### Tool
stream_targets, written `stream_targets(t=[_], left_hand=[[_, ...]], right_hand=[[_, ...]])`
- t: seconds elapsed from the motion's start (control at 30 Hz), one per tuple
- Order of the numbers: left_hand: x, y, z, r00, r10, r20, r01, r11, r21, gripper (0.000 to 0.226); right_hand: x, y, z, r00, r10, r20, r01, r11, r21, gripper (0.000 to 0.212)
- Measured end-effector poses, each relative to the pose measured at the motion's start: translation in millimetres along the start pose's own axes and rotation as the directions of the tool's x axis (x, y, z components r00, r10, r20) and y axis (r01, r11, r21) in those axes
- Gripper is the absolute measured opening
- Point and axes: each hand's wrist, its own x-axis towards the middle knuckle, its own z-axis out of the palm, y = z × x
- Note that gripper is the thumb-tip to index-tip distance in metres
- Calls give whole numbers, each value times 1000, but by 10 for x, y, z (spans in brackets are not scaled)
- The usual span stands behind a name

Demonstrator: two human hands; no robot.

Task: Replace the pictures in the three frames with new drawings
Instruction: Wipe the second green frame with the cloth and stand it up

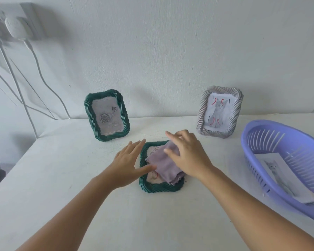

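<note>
Lilac cloth [163, 163] lying over a flat green frame [158, 187].
Right hand [187, 154] is pressing it, fingers [170, 134] loosely bent; left hand [129, 163] is resting flat-fingered beside. Purple basket [257, 127] is holding a cat picture [279, 174].

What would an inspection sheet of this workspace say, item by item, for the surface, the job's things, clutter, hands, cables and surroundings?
Surface: white table, small dark specks.
Job's things: green frame with a rose drawing stands at the wall; grey frame with a cat picture stands to its right; second green frame lies flat, a drawing inside.
Clutter: purple basket holding a cat print.
Hands: left hand rests flat on the lying frame's left edge; right hand presses a lilac cloth on it.
Cables: white cables hang from wall plugs.
Surroundings: white wall.
</note>
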Motion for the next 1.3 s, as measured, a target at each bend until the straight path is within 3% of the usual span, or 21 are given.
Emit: stream_targets(t=[0.17, 0.47, 0.53, 0.67, 0.87, 1.03, 1.3], left_hand=[[-48, -284, 70, 994, 26, 104, -44, 982, 182, 103], [-67, -355, 169, 998, 51, 26, -55, 970, 237, 117], [-64, -352, 164, 999, 49, 16, -52, 974, 221, 117], [-71, -335, 156, 999, 45, 8, -46, 978, 205, 119], [-47, -372, 157, 998, 52, 44, -61, 973, 224, 131], [-35, -370, 156, 998, 45, 46, -54, 977, 207, 132], [-30, -377, 158, 998, 34, 50, -44, 975, 217, 133]], right_hand=[[-66, -65, 143, 955, -26, 294, 37, 999, -33, 60], [-203, -57, 188, 912, 11, 411, 46, 991, -128, 63], [-161, -69, 195, 910, 8, 415, 60, 987, -150, 68], [-112, -106, 242, 918, -5, 396, 57, 991, -120, 52], [-173, -27, 66, 909, -42, 415, 107, 985, -136, 46], [-21, -63, 157, 947, -11, 321, 76, 978, -192, 44], [-135, -45, 193, 950, -94, 298, 130, 986, -104, 38]])
